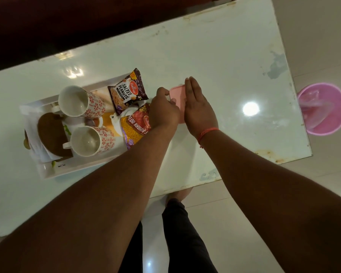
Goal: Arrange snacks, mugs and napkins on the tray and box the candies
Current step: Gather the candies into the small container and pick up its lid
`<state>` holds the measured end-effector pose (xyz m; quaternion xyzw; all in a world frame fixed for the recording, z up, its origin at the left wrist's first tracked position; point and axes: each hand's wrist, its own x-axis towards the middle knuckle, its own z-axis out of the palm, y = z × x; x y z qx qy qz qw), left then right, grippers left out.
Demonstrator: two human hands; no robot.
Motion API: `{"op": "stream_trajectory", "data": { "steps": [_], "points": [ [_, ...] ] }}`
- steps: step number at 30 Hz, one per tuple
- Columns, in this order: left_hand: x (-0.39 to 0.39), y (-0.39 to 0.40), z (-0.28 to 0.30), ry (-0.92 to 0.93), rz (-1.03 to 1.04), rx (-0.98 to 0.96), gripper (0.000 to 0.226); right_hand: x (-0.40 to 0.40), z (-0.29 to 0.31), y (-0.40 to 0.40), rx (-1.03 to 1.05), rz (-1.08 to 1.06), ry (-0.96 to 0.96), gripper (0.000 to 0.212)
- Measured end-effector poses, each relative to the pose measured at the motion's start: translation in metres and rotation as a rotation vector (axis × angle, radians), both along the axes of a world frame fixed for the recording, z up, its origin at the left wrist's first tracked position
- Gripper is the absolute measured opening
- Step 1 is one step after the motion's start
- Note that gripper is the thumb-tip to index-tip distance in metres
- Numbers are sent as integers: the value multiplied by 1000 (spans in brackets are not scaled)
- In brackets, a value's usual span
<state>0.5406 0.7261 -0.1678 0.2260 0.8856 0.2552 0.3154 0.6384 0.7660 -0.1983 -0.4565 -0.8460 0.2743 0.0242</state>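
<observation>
Pressing our flat, open right hand point(195, 107) against the pink candy box point(178, 96) on the white table point(224, 56), we curl our left hand point(162, 109) around its other side, just beside the tray point(71, 170).

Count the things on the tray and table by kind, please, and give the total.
Mugs: 2
Snack packets: 2
Napkins: 1 stack
Trays: 1
Pink boxes: 1, between the left hand and right hand
Total: 7
</observation>
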Motion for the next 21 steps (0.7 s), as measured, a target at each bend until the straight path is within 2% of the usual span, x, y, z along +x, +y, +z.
{"op": "stream_trajectory", "data": {
  "steps": [11,21],
  "points": [
    [1,0,2,17,-40,-13,23,4,-5,5,1,77,-7,70],
    [-5,2,-2,66,-120,-32,22,1,-9,4,-5,29,8,67]
  ]
}}
